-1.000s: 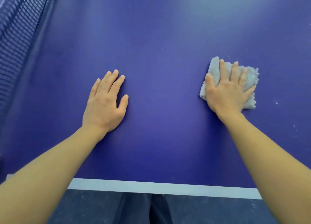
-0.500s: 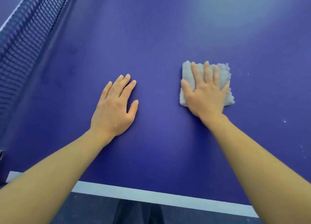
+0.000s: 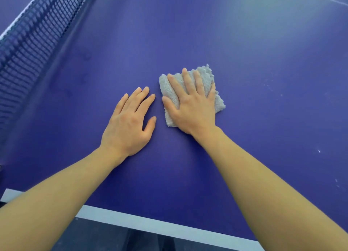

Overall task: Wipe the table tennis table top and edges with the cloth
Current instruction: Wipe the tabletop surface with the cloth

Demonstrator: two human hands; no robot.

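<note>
Right grip lies flat, fingers straight, pressing the folded cloth onto the blue counter at mid-surface, just right of the left grip, which rests flat and empty. Soft, light and fluffy, the cloth will likely bunch or slip, so it is best pinned under the palm at its middle.

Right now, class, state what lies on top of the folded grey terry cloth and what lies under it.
The right hand presses flat on the folded grey terry cloth, fingers straight. Beneath is the blue table tennis table top; the covered patch itself is hidden.
</note>
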